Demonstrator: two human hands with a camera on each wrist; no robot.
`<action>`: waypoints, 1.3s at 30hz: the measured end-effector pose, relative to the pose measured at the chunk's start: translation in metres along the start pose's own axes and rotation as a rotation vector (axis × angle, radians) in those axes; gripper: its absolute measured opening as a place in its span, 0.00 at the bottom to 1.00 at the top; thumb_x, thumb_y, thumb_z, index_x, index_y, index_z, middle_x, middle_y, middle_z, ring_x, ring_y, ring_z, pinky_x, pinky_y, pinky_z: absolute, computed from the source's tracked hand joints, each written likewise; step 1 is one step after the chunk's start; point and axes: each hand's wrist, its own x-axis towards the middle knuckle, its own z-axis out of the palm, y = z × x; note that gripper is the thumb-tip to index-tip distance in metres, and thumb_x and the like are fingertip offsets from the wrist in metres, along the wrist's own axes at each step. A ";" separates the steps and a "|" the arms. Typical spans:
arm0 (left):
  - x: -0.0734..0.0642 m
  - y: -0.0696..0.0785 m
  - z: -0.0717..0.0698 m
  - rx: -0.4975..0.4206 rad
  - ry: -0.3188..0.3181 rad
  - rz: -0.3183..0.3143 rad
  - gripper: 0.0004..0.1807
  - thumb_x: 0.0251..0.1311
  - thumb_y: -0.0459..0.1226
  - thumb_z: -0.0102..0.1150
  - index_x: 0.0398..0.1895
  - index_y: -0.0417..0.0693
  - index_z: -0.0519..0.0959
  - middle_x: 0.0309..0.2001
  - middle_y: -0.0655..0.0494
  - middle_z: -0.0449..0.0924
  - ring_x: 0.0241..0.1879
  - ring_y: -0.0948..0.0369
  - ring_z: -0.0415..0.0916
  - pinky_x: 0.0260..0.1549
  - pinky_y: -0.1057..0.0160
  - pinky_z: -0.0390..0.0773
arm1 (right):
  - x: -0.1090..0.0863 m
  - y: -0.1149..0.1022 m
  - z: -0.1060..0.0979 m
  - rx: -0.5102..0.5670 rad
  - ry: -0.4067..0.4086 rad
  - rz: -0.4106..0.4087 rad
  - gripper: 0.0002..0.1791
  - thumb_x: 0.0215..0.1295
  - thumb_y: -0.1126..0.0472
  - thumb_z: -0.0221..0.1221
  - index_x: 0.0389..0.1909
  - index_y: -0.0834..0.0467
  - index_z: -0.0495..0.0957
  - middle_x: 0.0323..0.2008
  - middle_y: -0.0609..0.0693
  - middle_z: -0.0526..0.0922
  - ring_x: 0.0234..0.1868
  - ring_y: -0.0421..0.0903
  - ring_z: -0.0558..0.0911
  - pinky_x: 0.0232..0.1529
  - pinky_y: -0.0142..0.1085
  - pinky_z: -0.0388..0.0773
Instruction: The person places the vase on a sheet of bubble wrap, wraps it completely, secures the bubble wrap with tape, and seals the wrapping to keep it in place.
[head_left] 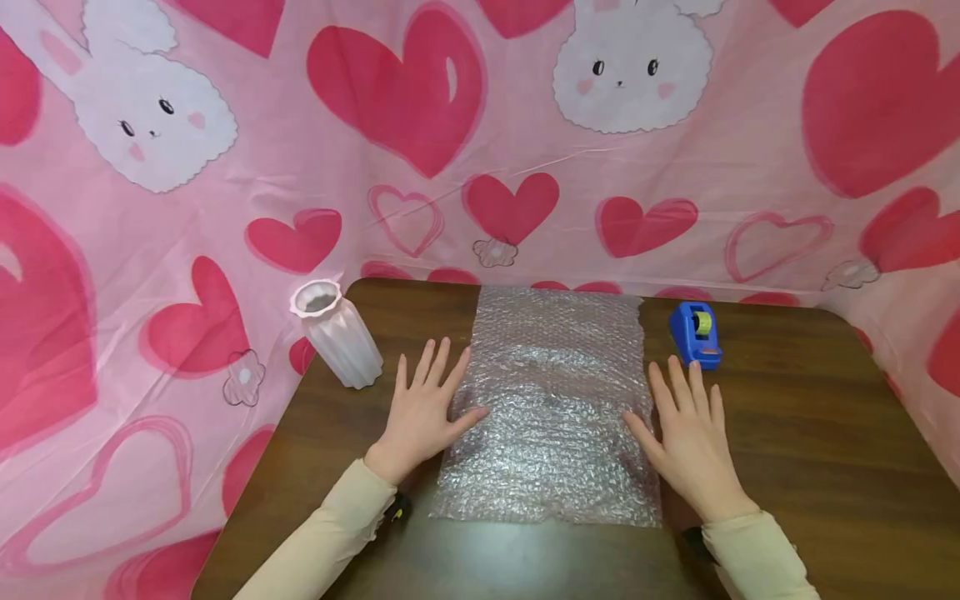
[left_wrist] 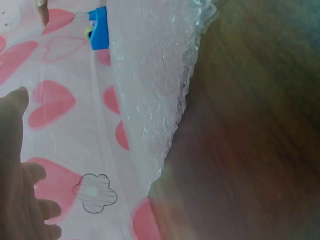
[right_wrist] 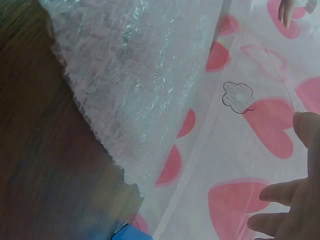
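A sheet of clear bubble wrap [head_left: 551,433] lies flat across the middle of the wooden table. By its left edge my left hand [head_left: 423,408] is held palm down, fingers spread and straight, the thumb over the sheet's border. My right hand [head_left: 688,442] mirrors it at the right edge, fingers also spread, holding nothing. In the wrist views, the left hand [left_wrist: 20,170] and the right hand [right_wrist: 295,190] look raised off the table. A pale pink fluted vase [head_left: 341,337] stands beyond my left hand. Just past my right fingertips sits a blue tape dispenser [head_left: 696,337] with a yellowish roll.
The dark wooden table [head_left: 817,442] has rounded far corners. Behind it and along the sides hangs a pink cloth [head_left: 540,150] printed with hearts and rabbits, close to the table's far edge and to the vase.
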 end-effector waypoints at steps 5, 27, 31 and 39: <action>0.005 -0.006 -0.004 -0.044 0.156 0.056 0.46 0.66 0.66 0.53 0.82 0.54 0.61 0.80 0.42 0.57 0.81 0.43 0.49 0.73 0.29 0.48 | -0.001 0.002 -0.001 0.028 0.047 -0.001 0.43 0.70 0.45 0.64 0.75 0.68 0.64 0.74 0.74 0.62 0.77 0.74 0.54 0.74 0.71 0.44; -0.002 -0.107 -0.066 -0.516 1.060 -0.526 0.56 0.54 0.50 0.74 0.80 0.40 0.52 0.79 0.47 0.53 0.78 0.60 0.48 0.77 0.57 0.47 | 0.026 -0.002 -0.011 0.043 0.141 -0.069 0.12 0.64 0.65 0.67 0.24 0.57 0.76 0.22 0.47 0.70 0.25 0.45 0.67 0.23 0.37 0.69; -0.001 -0.118 -0.058 -0.704 0.789 -0.598 0.62 0.55 0.50 0.76 0.84 0.45 0.45 0.79 0.46 0.51 0.77 0.59 0.49 0.77 0.55 0.52 | 0.018 -0.001 -0.010 0.039 0.153 -0.052 0.12 0.63 0.66 0.68 0.23 0.57 0.76 0.22 0.47 0.71 0.25 0.45 0.67 0.23 0.38 0.70; 0.011 -0.130 -0.045 -0.669 0.681 -0.585 0.48 0.55 0.45 0.77 0.72 0.35 0.60 0.65 0.38 0.69 0.67 0.48 0.66 0.70 0.50 0.62 | 0.005 -0.001 -0.006 0.028 0.120 -0.016 0.12 0.64 0.65 0.68 0.24 0.55 0.77 0.22 0.46 0.71 0.26 0.44 0.68 0.24 0.37 0.71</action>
